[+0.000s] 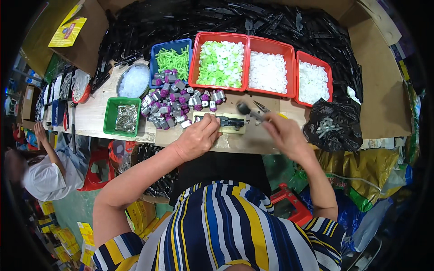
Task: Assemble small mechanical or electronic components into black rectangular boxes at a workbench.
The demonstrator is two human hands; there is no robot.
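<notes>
My left hand point(202, 135) presses its closed fingers on a black plastic part point(231, 122), which lies in a cream-coloured block point(238, 130) at the table's front edge. My right hand point(285, 135) is wrapped round a small hammer point(244, 107), its dark rounded head raised beside the block and smeared by motion. Just behind the hammer lies a pair of pliers point(261, 107), partly hidden. To the left of the block is a heap of small grey and purple parts point(174, 101).
Bins line the table: a blue bin point(153, 53) of green pieces, red bins point(195, 67) of green and white pieces, a green tray point(108, 119) of metal pins. A round bowl point(134, 80) and a black bag point(332, 124) flank them. Black parts point(226, 20) pile behind. Another person point(54, 171) is at left.
</notes>
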